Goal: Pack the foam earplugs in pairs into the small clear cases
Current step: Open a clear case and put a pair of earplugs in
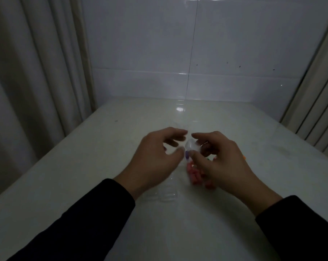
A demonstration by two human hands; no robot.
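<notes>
My right hand [218, 159] pinches a small clear case [191, 146] between thumb and forefinger, above the middle of the white table [103, 194]. My left hand [159, 155] hovers right beside it with its fingers loosely spread, fingertips close to the case; whether they touch it I cannot tell. A purple earplug [187, 154] shows just below the case. A heap of pink foam earplugs [194, 176] lies on the table under my right hand, partly hidden by it. Several empty clear cases [167, 196] lie near my left wrist.
An orange earplug [244, 157] peeks out to the right of my right hand. A tiled wall [187, 53] closes the far edge of the table. Curtains [37, 63] hang at the left and right sides.
</notes>
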